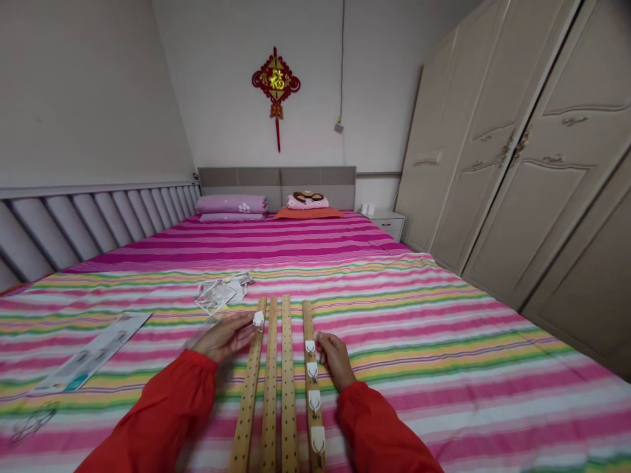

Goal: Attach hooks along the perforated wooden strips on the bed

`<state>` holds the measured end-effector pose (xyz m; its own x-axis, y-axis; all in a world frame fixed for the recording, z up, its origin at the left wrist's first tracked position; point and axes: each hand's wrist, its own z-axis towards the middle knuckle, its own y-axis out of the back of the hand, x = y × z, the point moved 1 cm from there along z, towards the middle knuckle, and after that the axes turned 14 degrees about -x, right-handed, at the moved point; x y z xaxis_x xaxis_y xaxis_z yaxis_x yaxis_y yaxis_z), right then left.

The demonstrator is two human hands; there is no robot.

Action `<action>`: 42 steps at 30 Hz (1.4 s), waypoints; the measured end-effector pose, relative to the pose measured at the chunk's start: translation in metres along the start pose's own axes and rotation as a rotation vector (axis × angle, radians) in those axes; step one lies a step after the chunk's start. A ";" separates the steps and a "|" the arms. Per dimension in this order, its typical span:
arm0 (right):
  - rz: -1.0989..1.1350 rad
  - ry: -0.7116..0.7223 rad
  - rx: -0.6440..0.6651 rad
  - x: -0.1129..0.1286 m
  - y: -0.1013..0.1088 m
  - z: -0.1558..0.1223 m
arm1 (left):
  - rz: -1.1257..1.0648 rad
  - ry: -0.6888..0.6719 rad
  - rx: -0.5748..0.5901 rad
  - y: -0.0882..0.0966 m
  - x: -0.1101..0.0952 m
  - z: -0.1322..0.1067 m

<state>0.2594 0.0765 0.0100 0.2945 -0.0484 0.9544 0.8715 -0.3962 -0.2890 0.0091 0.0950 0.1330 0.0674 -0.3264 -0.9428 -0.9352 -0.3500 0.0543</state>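
My left hand reaches in from the left, its fingertips closed on a white hook over the far part of the leftmost wooden strip. Two more perforated strips, a second strip and a third strip, lie beside it. Apart from these, on the right, is another wooden strip bearing several white hooks in a row, the farthest being a white hook. My right hand is beside that farthest hook, fingers curled at the strip's right edge; whatever is between them is hidden.
Crumpled clear packaging lies beyond my left hand. A printed card and a clear plastic piece are on the left of the striped sheet. Folded bedding is by the headboard; wardrobes stand right.
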 end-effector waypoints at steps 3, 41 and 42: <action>0.043 -0.020 -0.024 0.001 0.003 0.002 | -0.179 0.228 0.076 -0.023 0.007 -0.014; -0.101 -0.065 -0.090 -0.003 -0.022 0.040 | 0.420 -0.428 -0.063 -0.142 0.073 0.029; -0.104 -0.062 -0.094 -0.004 -0.022 0.041 | 0.446 -0.448 -0.069 -0.142 0.073 0.028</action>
<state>0.2548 0.1232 0.0096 0.2308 0.0530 0.9716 0.8587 -0.4806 -0.1777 0.1374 0.1456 0.0476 -0.4892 -0.0603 -0.8701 -0.8143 -0.3256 0.4805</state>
